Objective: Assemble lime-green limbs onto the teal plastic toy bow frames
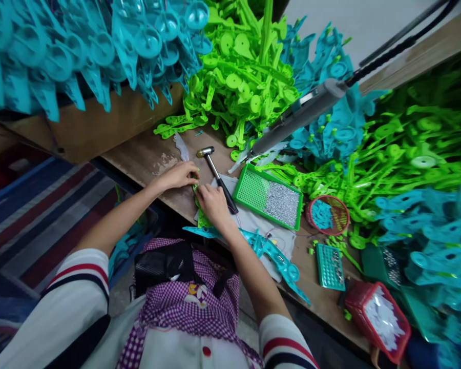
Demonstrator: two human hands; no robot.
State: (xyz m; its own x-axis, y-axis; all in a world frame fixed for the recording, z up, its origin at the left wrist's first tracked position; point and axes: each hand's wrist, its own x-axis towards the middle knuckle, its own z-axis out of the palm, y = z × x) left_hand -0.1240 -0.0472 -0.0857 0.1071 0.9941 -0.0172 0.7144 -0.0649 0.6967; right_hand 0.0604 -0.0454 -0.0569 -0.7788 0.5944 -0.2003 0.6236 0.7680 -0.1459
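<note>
Along the near edge of the bench point(138, 160), head view: both hands are in close together, right over a slim green plastic part point(204, 219), much of it hidden by them.
Left hand point(181, 175): fingers bent in at the part's far end; whether they pinch it, I can't tell.
Right hand point(212, 202): fingers curled down over the part, grasping it from above, by the look of it.
Green part's feel: light, I'd say, and fairly stiff; smooth enough to slip, with narrow stretches that might flex or crack if twisted.
Where to grip: by the side edges of its wider near stretch, one hand steadying, the other free at the tip.
Teal part point(271, 252): long, running beneath the right forearm, close to the green one; joined or not, I can't tell. Looks light but ungainly, so best taken mid-body.
Hammer point(216, 172): just beside the right hand, head pointing away, dark handle nearer; its head should be the heavy end.
</note>
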